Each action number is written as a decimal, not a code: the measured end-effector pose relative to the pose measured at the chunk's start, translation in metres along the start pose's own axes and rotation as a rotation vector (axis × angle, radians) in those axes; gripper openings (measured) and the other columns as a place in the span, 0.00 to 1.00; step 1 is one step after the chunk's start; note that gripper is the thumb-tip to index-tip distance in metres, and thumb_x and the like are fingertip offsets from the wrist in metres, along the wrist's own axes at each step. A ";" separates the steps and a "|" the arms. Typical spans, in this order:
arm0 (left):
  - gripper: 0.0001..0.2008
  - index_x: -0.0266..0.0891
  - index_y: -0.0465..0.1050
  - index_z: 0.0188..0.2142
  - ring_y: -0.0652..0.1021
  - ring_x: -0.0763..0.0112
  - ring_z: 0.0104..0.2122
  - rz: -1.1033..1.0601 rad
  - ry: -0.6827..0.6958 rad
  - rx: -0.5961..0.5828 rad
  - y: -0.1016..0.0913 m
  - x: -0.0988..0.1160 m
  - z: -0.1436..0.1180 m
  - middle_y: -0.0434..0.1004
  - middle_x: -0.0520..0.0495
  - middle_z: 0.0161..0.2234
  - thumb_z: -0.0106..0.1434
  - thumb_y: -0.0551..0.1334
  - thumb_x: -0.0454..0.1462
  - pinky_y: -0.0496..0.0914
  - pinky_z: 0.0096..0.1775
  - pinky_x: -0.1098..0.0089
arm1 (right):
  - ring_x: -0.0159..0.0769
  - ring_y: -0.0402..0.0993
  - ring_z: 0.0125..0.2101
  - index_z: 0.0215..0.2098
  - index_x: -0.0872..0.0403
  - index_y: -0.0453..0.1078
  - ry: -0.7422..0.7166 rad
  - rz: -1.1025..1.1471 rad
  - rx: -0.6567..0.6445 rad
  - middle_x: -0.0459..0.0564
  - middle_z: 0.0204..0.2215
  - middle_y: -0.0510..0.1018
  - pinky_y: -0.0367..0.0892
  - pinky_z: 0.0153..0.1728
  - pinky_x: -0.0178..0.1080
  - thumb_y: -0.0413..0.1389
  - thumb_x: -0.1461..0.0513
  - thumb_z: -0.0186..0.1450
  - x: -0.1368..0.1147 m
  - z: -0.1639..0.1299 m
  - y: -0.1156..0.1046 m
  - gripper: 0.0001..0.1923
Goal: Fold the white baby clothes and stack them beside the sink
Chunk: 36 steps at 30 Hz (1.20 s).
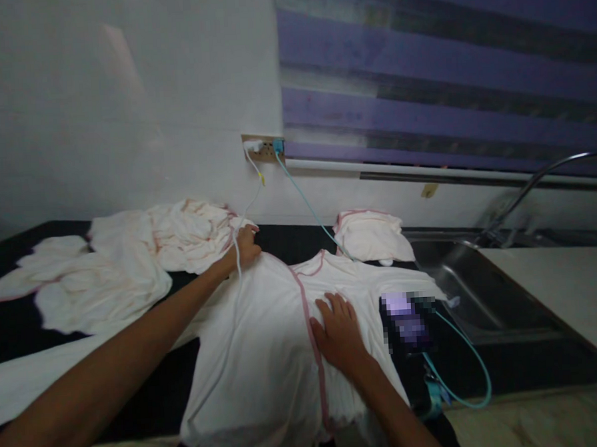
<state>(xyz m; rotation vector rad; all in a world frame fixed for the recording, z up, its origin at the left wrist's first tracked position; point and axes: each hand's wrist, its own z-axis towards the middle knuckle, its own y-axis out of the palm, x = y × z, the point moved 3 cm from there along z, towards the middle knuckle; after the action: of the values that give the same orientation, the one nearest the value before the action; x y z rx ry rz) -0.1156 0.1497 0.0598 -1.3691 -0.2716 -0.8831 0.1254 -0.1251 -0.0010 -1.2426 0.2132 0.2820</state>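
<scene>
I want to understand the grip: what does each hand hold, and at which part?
The left hand grips the white cotton garment with pink trim at its far upper edge. The right hand only lies flat on its middle, gripping nothing.

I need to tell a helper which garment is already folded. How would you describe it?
Start at the steel sink on the right. Just left of its rim, against the wall, lies the folded garment. Unlike the spread garment and crumpled pile, it is a compact bundle.
</scene>
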 end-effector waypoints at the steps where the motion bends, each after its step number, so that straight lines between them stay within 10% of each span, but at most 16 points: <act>1: 0.26 0.37 0.61 0.55 0.74 0.57 0.49 0.067 0.022 0.045 0.003 0.008 -0.006 0.72 0.41 0.48 0.56 0.60 0.31 0.70 0.50 0.61 | 0.52 0.61 0.69 0.65 0.55 0.69 -0.009 0.017 0.006 0.62 0.66 0.70 0.61 0.68 0.54 0.50 0.55 0.77 0.001 0.006 -0.002 0.23; 5: 0.15 0.38 0.70 0.51 0.74 0.49 0.54 0.279 0.077 0.035 0.041 0.037 -0.051 0.74 0.35 0.52 0.68 0.57 0.41 0.69 0.56 0.54 | 0.43 0.71 0.60 0.64 0.57 0.68 0.012 0.021 -0.033 0.62 0.61 0.73 0.69 0.58 0.42 0.45 0.64 0.76 0.010 0.053 -0.016 0.21; 12: 0.33 0.34 0.63 0.71 0.61 0.37 0.71 0.485 0.014 -0.023 0.104 0.043 -0.119 0.59 0.28 0.73 0.74 0.50 0.50 0.57 0.69 0.39 | 0.53 0.71 0.57 0.56 0.62 0.73 0.208 -0.175 -0.107 0.69 0.52 0.76 0.69 0.52 0.46 0.49 0.60 0.76 0.030 0.120 -0.011 0.18; 18: 0.35 0.48 0.62 0.74 0.57 0.35 0.74 0.514 0.043 -0.047 0.103 0.041 -0.129 0.55 0.35 0.75 0.73 0.52 0.56 0.55 0.70 0.37 | 0.54 0.72 0.57 0.55 0.60 0.75 0.223 -0.208 -0.128 0.68 0.55 0.76 0.70 0.50 0.46 0.51 0.57 0.76 0.026 0.133 0.005 0.18; 36: 0.35 0.47 0.63 0.73 0.59 0.35 0.73 0.524 0.070 -0.004 0.103 0.042 -0.132 0.56 0.35 0.74 0.74 0.51 0.57 0.59 0.69 0.36 | 0.45 0.78 0.50 0.55 0.54 0.70 0.193 -0.197 -0.067 0.60 0.50 0.80 0.67 0.43 0.39 0.51 0.70 0.71 0.010 0.149 0.012 0.16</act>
<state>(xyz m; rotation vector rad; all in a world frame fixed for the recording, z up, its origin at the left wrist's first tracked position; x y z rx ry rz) -0.0600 0.0063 -0.0186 -1.3224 0.1418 -0.4904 0.1318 0.0214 0.0310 -1.3476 0.2462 -0.0010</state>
